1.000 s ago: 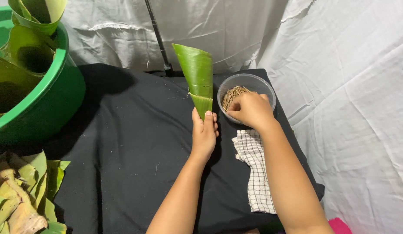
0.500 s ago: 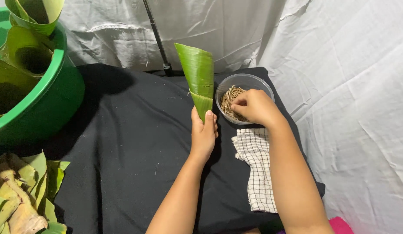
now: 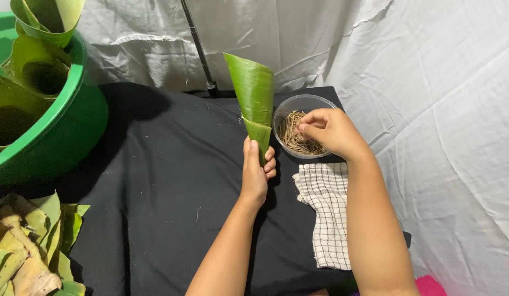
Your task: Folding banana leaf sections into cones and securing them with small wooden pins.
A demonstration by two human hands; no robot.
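**Leaf cone held upright beside a bowl of sticks**

Head view. The left hand point(image 3: 255, 174) holds a green leaf cone point(image 3: 253, 101) by its narrow lower end, fingers point(image 3: 270, 162) wrapped and clamped around it; the cone stands upright above the tabletop point(image 3: 156, 181), its wide mouth uppermost and tilted slightly toward the rear. The right hand point(image 3: 331, 130) rests over the near rim of a clear bowl point(image 3: 300, 104) just right of the cone, its fingers point(image 3: 308, 125) drawn together at the tips among thin brown sticks point(image 3: 292, 134) in the bowl; whether a stick is pinched cannot be told. A white checked cloth point(image 3: 326, 211) lies on the black-covered tabletop just in front of the bowl, partly under the right forearm. At far left a green basin point(image 3: 73, 118) holds more rolled leaf cones point(image 3: 43, 22). Loose, partly dried leaves point(image 3: 30, 246) lie at lower left. A dark pole point(image 3: 198, 49) rises against the white sheet point(image 3: 430, 109) behind.
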